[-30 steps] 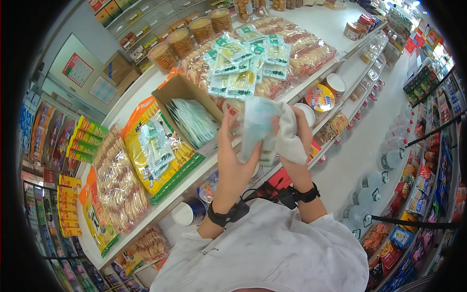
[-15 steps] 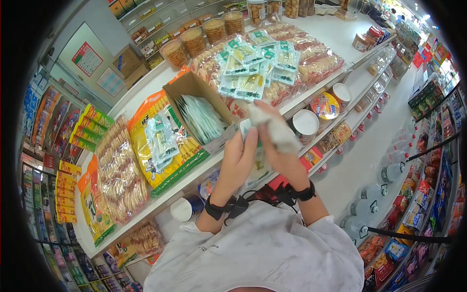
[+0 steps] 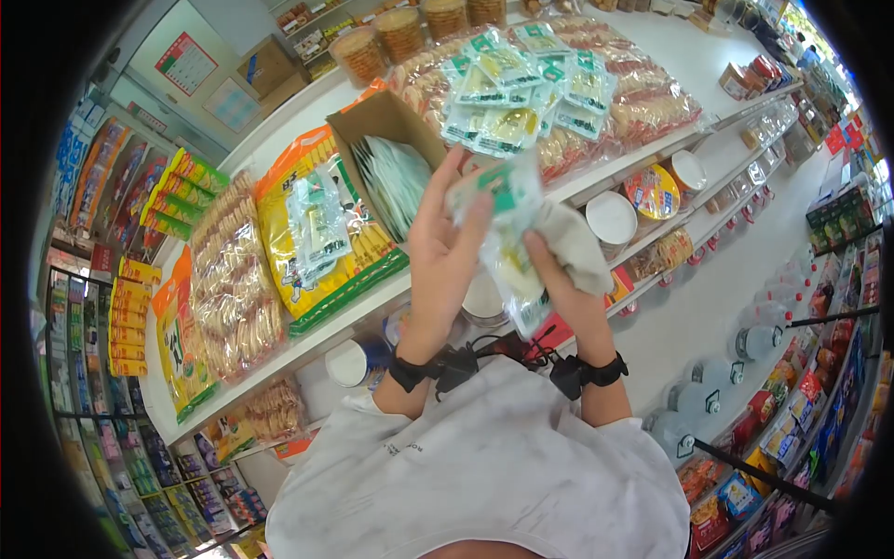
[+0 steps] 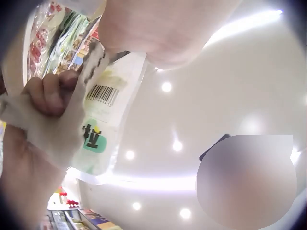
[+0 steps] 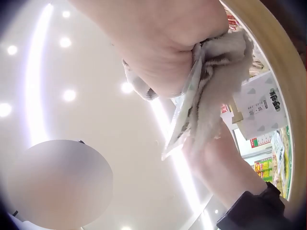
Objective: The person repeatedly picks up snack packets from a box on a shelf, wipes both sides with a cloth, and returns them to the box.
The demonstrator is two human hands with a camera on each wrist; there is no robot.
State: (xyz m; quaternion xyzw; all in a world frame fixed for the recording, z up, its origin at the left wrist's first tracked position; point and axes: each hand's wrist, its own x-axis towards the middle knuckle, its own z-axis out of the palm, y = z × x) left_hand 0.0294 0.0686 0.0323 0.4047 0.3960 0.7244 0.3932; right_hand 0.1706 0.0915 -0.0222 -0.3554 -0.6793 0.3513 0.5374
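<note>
Up on the counter [image 3: 666, 58], an open box [image 3: 399, 123] faces the person, probably for easy reaching. Just beside it, right hand [image 3: 570, 300] grips a cloth [image 3: 575, 252] against the packet [image 3: 508, 261] left hand [image 3: 442, 256] pinches, I guess so it doesn't flop.

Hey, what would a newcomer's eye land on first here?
Probably the green-marked packet between the left hand and right hand, with pale cloth bunched in the right. Next, the pile of similar packets on bagged snacks beyond them, then the open cardboard box left of that pile.
</note>
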